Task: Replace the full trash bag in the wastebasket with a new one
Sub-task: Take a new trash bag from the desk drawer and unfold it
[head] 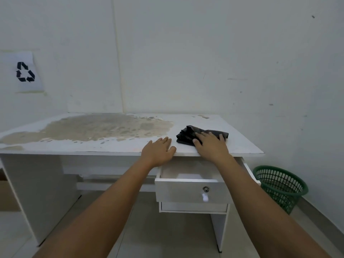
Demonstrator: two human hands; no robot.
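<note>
**Both hands flat on the desk, right one on the folded black bag**

Right hand [211, 146] laid palm-down on a folded black trash bag [188, 135], fingers straight and spread, pressing rather than clasping; nothing pinched or curled around. Bag lying crumpled on the white desk top [242, 138], toward 1 o'clock from the middle of the view, close to the front edge, its left part bunched up and showing clear of the fingers. Left hand [158, 151] just beside, at 9 o'clock of the right one, also flat and relaxed, thumb at the desk's front edge, holding nothing and apart from the bag.

Large brownish worn patch [104, 127] spread over the left and middle of the desk top, at 10 o'clock from the hands. Drawer [191, 190] pulled out directly under the hands, at 6 o'clock, a round lock on its white front. Green mesh wastebasket [281, 187] standing on the floor at 4 o'clock, right of the desk and near the wall, tilted slightly, no liner visible inside. Paper with a black recycling symbol [25, 71] stuck to the wall at 9 o'clock.
</note>
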